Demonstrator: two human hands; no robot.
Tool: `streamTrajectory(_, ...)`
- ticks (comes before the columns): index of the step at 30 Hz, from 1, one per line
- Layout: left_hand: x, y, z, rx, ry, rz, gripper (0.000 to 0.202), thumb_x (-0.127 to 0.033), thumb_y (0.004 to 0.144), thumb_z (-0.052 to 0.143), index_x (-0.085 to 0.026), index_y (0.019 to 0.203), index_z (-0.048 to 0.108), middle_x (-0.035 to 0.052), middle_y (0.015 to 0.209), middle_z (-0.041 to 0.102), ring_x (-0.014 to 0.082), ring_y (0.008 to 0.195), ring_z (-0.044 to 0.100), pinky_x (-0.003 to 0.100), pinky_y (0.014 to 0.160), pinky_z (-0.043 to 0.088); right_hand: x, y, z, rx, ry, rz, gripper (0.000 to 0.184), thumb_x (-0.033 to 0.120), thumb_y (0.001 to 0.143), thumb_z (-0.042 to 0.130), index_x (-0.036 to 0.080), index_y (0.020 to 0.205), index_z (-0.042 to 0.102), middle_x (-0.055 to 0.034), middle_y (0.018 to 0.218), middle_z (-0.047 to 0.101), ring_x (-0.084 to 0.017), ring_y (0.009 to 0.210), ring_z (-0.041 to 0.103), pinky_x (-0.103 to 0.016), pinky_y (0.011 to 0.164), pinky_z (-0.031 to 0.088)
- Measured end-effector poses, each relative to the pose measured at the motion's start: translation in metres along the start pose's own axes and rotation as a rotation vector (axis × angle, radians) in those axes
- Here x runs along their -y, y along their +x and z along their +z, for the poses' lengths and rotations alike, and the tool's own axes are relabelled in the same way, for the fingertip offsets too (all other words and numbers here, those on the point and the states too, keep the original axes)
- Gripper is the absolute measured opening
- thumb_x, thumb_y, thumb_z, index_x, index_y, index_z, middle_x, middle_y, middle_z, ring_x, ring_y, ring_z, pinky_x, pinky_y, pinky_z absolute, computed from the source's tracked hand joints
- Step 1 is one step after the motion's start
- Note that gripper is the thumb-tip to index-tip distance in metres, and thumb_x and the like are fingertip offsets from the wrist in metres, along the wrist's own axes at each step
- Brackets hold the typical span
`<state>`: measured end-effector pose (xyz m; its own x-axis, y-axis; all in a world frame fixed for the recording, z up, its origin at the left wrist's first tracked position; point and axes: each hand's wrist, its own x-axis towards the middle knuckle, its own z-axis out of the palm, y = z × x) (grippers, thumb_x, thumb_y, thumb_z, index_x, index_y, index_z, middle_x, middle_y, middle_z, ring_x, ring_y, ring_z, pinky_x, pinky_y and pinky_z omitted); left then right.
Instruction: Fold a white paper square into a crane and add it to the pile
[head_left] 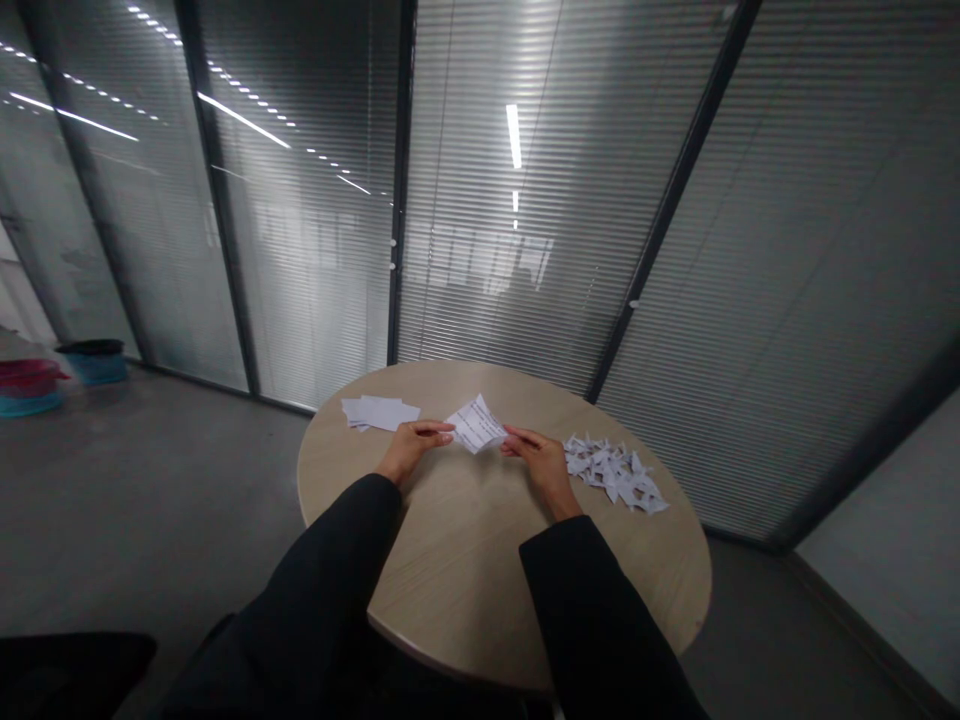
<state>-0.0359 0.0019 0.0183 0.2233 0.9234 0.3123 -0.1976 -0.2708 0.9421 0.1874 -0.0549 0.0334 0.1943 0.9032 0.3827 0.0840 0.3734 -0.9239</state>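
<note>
Between my two hands a small sheet of paper (478,425) with printed lines is held up above the table, turned so that one corner points up. My left hand (414,443) pinches its left corner between thumb and fingers. The opposite corner is gripped by my right hand (541,462). Left of my left hand lies a loose stack of white paper sheets (382,412). Just beyond my right hand spreads a pile of folded white paper pieces (613,473) with pointed tips; their exact shape is too small to make out.
The round wooden table (465,570) stands close to a glass partition (510,200) with blinds. Off to the left, a red and blue tub (30,388) and a blue bin (96,362) with a black liner sit on the grey floor. A dark object (67,670) fills the lower left corner.
</note>
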Motion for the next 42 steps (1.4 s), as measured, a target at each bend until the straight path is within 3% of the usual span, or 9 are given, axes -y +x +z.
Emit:
streamTrajectory(7,-0.002,-0.002,0.004,0.133,0.046,0.089,0.054,-0.029,0.059,0.077,-0.013,0.11,0.065,0.0031,0.076,0.067,0.0131,0.068,0.057,0.026,0.067,0.044,0.001,-0.003,0.002,0.048,-0.103,-0.006,0.045,0.041,0.058,0.076,0.016,0.095,0.072,-0.0078,0.077,0.073,-0.021,0.069,0.067,-0.034,0.069,0.054)
streamTrajectory(14,0.0,-0.002,0.008,0.133,0.131,0.183,0.037,-0.03,0.06,0.075,-0.014,0.092,0.065,0.0061,0.089,0.066,0.0168,0.079,0.06,0.027,0.072,0.045,-0.003,-0.001,0.002,0.014,-0.096,-0.02,0.042,0.043,0.058,0.075,0.015,0.09,0.073,-0.0087,0.08,0.073,-0.021,0.068,0.066,-0.034,0.067,0.053)
streamTrajectory(20,0.002,-0.002,0.008,0.166,0.269,0.191,0.031,-0.03,0.063,0.073,-0.014,0.088,0.067,0.007,0.091,0.067,0.0176,0.078,0.061,0.027,0.07,0.045,-0.004,-0.002,0.002,0.077,-0.091,-0.039,0.04,0.041,0.061,0.074,0.016,0.092,0.072,-0.0087,0.083,0.073,-0.02,0.071,0.066,-0.033,0.069,0.053)
streamTrajectory(24,-0.003,-0.004,0.01,0.129,0.236,0.16,0.032,-0.03,0.059,0.075,-0.014,0.085,0.068,0.0064,0.088,0.068,0.0185,0.078,0.061,0.026,0.067,0.046,-0.002,-0.003,0.003,0.078,-0.1,-0.045,0.041,0.041,0.06,0.075,0.015,0.092,0.072,-0.0079,0.075,0.072,-0.02,0.066,0.066,-0.033,0.066,0.053)
streamTrajectory(35,-0.007,-0.005,0.012,0.066,0.064,0.03,0.04,-0.031,0.052,0.08,-0.012,0.086,0.069,0.006,0.076,0.069,0.017,0.066,0.063,0.027,0.063,0.049,0.003,-0.005,0.004,0.023,-0.066,-0.019,0.041,0.042,0.058,0.076,0.016,0.09,0.072,-0.0079,0.081,0.073,-0.023,0.075,0.068,-0.036,0.073,0.053)
streamTrajectory(42,-0.009,-0.006,0.014,0.09,0.021,0.121,0.053,-0.028,0.057,0.077,-0.013,0.107,0.064,0.0071,0.095,0.067,0.016,0.077,0.062,0.027,0.07,0.05,-0.004,-0.004,0.006,0.073,-0.066,-0.025,0.042,0.038,0.059,0.076,0.017,0.095,0.071,-0.0078,0.085,0.073,-0.022,0.077,0.067,-0.034,0.073,0.052)
